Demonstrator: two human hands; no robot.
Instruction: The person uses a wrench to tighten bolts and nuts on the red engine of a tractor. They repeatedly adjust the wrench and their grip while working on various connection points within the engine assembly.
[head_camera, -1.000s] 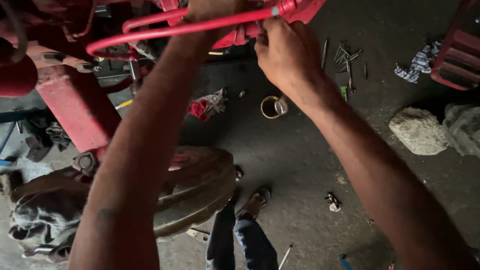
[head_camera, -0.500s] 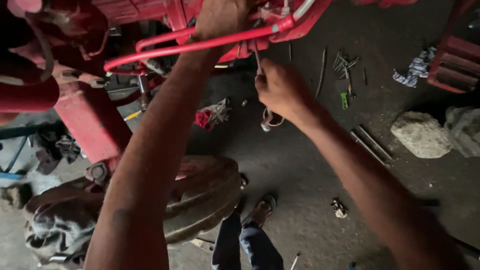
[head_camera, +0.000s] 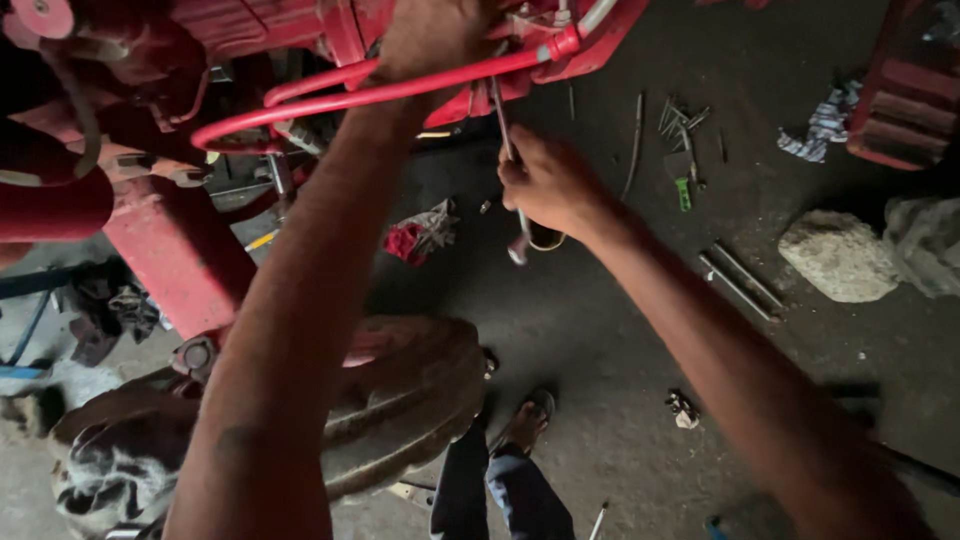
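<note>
Two hands are at work on the red machine (head_camera: 180, 250). My left hand (head_camera: 430, 35) is up at the top edge of the view, closed around the red pipe (head_camera: 350, 100) where it bends along the machine body, and it has stayed on that pipe the whole last second. My right hand (head_camera: 545, 185) is what changed: a second ago it was up at the pipe end (head_camera: 565, 42), near the fitting, and now it has come down and away from it. It is closed as a fist around a thin metal tool (head_camera: 510, 160), a long rod which goes up toward the fitting and ends below my fist in a small round head, just over the ring (head_camera: 545, 240) lying on the floor (head_camera: 600, 330). I cannot tell if the upper tip of the tool is touching the fitting, because it goes behind the pipe.

So I judge the grip moved from the fitting itself to the tool, and the pipe is held steady with the other hand.

On the floor there is a red rag (head_camera: 420, 232) near the middle, loose bolts (head_camera: 685, 120) and two rods (head_camera: 740, 280) toward the right side, and a stone (head_camera: 840, 255) further right. Under my left arm is the tyre (head_camera: 400, 400), and my foot (head_camera: 530, 420) is just beside it.
</note>
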